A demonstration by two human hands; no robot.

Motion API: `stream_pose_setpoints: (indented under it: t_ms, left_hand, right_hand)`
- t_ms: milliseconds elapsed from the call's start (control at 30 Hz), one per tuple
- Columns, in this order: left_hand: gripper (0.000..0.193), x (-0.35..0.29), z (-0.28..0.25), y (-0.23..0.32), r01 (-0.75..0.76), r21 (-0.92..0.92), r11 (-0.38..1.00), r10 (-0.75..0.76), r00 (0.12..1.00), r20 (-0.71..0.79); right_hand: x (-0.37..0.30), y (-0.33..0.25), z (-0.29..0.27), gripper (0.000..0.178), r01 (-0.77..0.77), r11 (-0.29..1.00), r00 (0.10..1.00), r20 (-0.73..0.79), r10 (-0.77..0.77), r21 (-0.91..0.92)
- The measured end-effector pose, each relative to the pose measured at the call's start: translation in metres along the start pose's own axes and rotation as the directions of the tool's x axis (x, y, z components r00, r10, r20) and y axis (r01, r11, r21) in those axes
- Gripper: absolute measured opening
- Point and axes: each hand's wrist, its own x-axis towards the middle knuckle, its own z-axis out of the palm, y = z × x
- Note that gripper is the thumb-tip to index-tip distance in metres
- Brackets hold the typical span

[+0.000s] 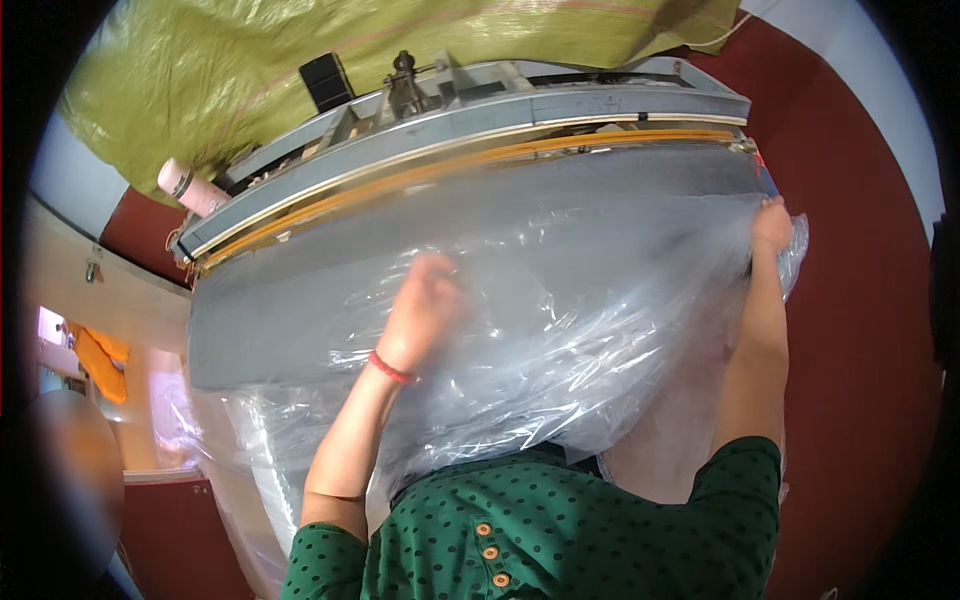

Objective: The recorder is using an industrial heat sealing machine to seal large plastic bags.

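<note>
A sheet of clear plastic film (pixel 560 350) spreads in shiny wrinkles over a grey surface (pixel 290 300) in front of me and hangs down toward my body. At the far right edge my right hand (pixel 770 225) is closed on the plastic film, with a loose bunch of it beyond the wrist. Left of the middle, my left hand (pixel 425 305) is over the film, a red band round its wrist. Motion smears its fingers, and whether it touches the film I cannot make out.
Along the far side runs a grey metal frame (pixel 470 118) with an orange bar (pixel 480 160) before it. A metal clamp-like fitting (pixel 405 85), a dark phone-like object (pixel 326 82) and a pink bottle (pixel 193 187) are there. Behind hangs a yellow-green woven sheet (pixel 300 50); a door (pixel 110 260) stands left.
</note>
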Motion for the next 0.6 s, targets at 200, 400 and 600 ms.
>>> stream_pose_setpoints:
  t_ms: [200, 400, 600]
  left_hand:
    - [0.022, -0.009, 0.003, 0.023, -0.158, 0.683, 0.713, 0.232, 0.973, -0.017]
    - [0.024, 0.05, 0.012, 0.009, -0.283, 0.797, 0.534, 0.561, 0.823, -0.084]
    - [0.032, 0.067, 0.025, -0.005, 0.037, 0.881, 0.471, 0.396, 0.884, -0.249]
  right_hand:
    - [-0.001, -0.001, -0.002, 0.025, -0.014, 1.0, 1.0, 0.003, 0.014, -0.021]
    - [0.002, 0.008, 0.004, 0.022, 0.005, 0.994, 0.999, -0.033, -0.002, 0.113]
    - [0.017, 0.06, 0.014, 0.024, 0.169, 0.71, 0.966, -0.258, 0.019, 0.683]
